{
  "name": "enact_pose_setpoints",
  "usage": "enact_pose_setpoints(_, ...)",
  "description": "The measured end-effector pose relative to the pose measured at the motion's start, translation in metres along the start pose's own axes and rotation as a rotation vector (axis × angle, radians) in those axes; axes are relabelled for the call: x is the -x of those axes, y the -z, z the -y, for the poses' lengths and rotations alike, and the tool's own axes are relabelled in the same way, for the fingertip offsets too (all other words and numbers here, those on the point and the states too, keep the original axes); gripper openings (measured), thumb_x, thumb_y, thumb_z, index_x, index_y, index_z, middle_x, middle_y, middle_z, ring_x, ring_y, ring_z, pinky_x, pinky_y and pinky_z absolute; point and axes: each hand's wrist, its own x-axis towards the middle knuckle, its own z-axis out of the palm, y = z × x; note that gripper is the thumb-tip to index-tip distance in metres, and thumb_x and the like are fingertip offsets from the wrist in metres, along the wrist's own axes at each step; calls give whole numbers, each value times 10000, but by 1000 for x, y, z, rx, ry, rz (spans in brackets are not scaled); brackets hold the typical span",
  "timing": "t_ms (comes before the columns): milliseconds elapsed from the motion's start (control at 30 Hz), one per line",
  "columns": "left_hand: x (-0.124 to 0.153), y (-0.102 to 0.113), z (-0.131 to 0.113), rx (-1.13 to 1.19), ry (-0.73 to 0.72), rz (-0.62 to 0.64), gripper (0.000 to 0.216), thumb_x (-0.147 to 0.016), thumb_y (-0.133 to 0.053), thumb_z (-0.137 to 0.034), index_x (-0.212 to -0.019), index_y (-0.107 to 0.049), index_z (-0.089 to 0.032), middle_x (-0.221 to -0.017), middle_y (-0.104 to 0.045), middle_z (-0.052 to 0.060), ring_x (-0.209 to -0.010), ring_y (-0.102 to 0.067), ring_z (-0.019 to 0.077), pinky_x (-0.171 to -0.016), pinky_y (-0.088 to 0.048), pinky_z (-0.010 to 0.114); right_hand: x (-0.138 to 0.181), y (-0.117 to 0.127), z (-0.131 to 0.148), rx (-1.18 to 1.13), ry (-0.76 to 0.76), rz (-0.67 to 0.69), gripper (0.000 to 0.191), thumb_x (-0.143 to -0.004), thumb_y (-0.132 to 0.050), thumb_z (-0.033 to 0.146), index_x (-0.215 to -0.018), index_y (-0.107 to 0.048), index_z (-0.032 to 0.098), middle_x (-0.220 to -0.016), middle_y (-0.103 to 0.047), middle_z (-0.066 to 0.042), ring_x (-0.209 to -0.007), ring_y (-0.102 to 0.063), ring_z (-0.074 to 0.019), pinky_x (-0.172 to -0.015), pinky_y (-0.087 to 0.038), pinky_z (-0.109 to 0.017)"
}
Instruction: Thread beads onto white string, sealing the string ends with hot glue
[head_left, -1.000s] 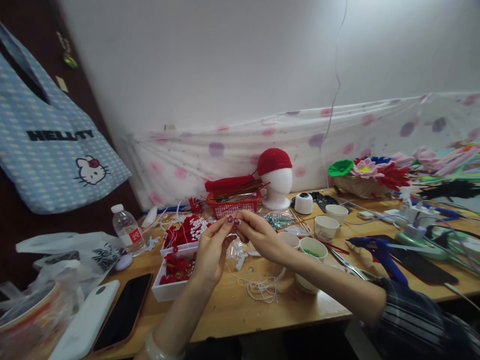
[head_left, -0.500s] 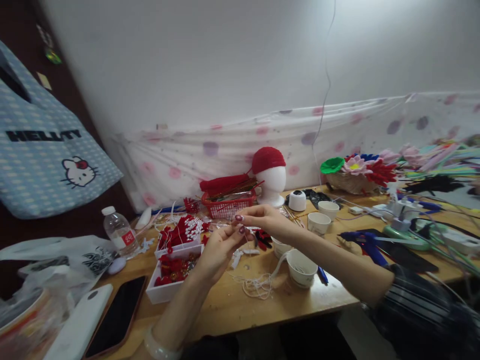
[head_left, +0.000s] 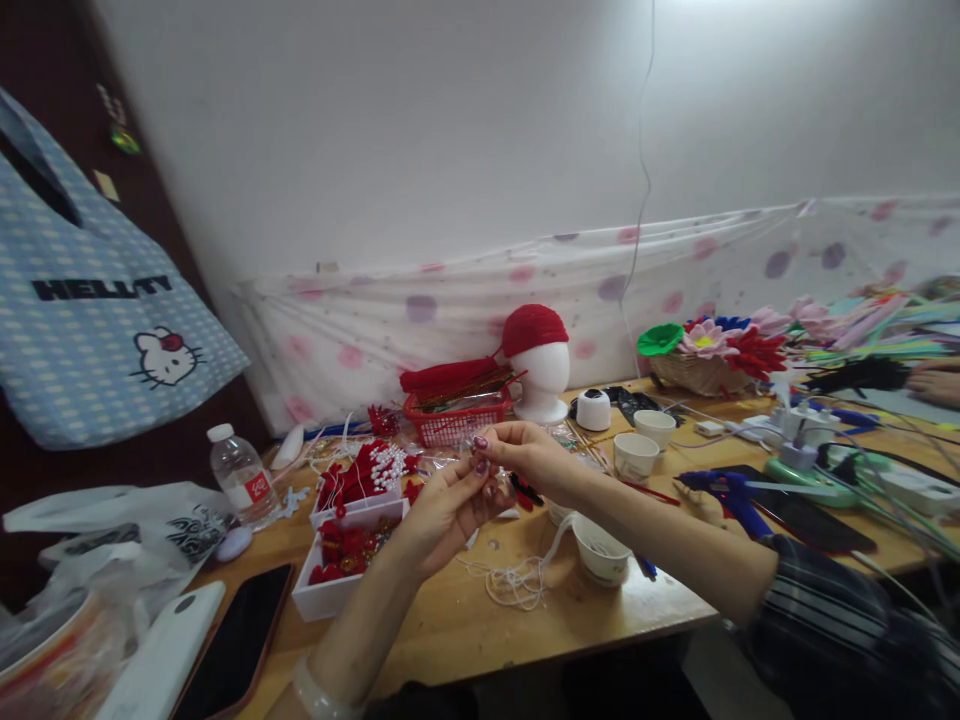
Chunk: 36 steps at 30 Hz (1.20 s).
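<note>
The left hand (head_left: 441, 515) and right hand (head_left: 534, 458) are pinched closed above the worktop (head_left: 457, 635), any held item indiscernible, with a white box (head_left: 326, 602) seen at their eight o'clock.

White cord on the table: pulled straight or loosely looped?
Loosely looped: the white cord lies in overlapping curves on the table, with part running up to the rim of a paper cup.
</note>
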Motion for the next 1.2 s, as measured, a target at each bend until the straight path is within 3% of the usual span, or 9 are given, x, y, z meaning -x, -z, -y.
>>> enact_pose_setpoints(167,-3,3,-1,-55,-28,-37,484,-517,-926,-372,-776,-602,-124,-563,-418,-86,-448,-296,7,-413,-219,135,-3,0,0,19,52,-60,493,-627,-813,615,-650,-619,162,-651,-612,23,-633,-541,-112,-699,-432,-275)
enact_pose_setpoints(367,-1,19,-1,-224,-115,-185,467,-499,-896,-435,-702,-597,-139,-507,-361,-104,-420,-234,17,-390,-134,153,-6,-1,-11,75,62,-132,491,-629,-791,633,-666,-623,173,-644,-605,22,-624,-523,-117,-690,-431,-290)
enact_pose_setpoints(600,28,49,-58,-479,-355,-437,295,-548,-882,-300,-706,-679,-155,-520,-521,-64,-444,-346,38,-399,-205,167,1,-12,-1,165,15,-208,356,-878,-578,501,-733,-652,185,-762,-659,-36,-662,-561,-119,-650,-450,-270)
enact_pose_setpoints(700,38,58,-71,-580,-425,-474,216,-616,-852,-292,-711,-704,-166,-544,-549,-51,-458,-345,43,-413,-234,178,28,-18,4,327,-42,-98,330,-897,-588,416,-691,-675,174,-651,-636,-12,-592,-547,-112,-597,-423,-254)
enact_pose_setpoints(800,41,63,-50,-659,-375,-438,196,-625,-849,-300,-682,-713,-172,-565,-576,-36,-472,-378,59,-421,-274,193,60,-23,-16,731,-142,202,235,-883,-625,327,-748,-720,160,-665,-682,-24,-586,-572,-123,-572,-400,-249)
enact_pose_setpoints(900,39,67,-7,-691,-314,-366,173,-662,-818,-321,-696,-716,-186,-598,-601,-28,-523,-464,88,-475,-358,205,80,-24,-53,838,-226,275,138,-866,-628,217,-851,-748,150,-746,-733,-61,-632,-627,-157,-571,-415,-254)
enact_pose_setpoints(1033,36,72,38,-705,-247,-313,111,-749,-736,-295,-714,-719,-191,-653,-646,0,-591,-536,110,-554,-414,213,82,-16,-78,927,-253,182,202,-901,-543,161,-976,-731,156,-919,-747,-117,-819,-682,-240,-729,-505,-345)
enact_pose_setpoints(1133,37,78,55,-743,-162,-287,114,-765,-710,-287,-708,-711,-189,-655,-657,7,-604,-553,116,-567,-421,207,86,-10,-60,1027,-178,19,290,-947,-459,173,-1157,-659,179,-1288,-631,-167,-1196,-577,-311,-999,-436,-479)
enact_pose_setpoints(1200,38,83,61,-795,-88,-271,136,-776,-696,-310,-714,-710,-190,-666,-669,14,-619,-571,128,-571,-429,209,101,-8,-37,1089,-80,-46,277,-957,-484,235,-1183,-644,225,-1373,-591,-134,-1236,-573,-297,-1015,-456,-468)
